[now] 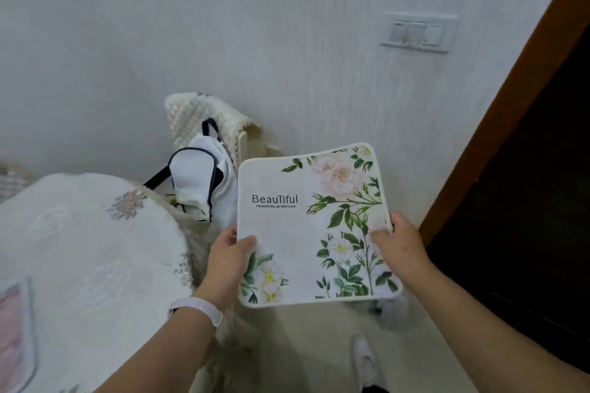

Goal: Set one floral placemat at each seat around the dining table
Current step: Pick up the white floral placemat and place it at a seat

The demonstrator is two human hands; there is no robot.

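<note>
Both hands grip one square, white fabric floral placemat [314, 223] printed with pale roses, green leaves and the word "Beautiful", held flat in the air at the centre-right of the frame. The left hand [228, 260] is closed on the mat's left edge, thumb lying on top and fingers tucked under; a white wristband [196, 308] circles that wrist. The right hand [400, 246] is closed on the right edge the same way, thumb pressed on the printed flowers.

At the lower left, the tabletop [83, 249] is covered with a white embossed cloth, and a pink mat with a pale border [14, 332] lies on it at the frame's left edge. Behind the placemat, a chair back under a cream textured cover [198, 113] carries a white bag with black straps [199, 179]; its contents cannot be made out. A white switch plate [418, 32] sits on the wall at the upper right, beside a brown door frame [510, 99]. A white shoe [367, 360] shows on the floor at the bottom.
</note>
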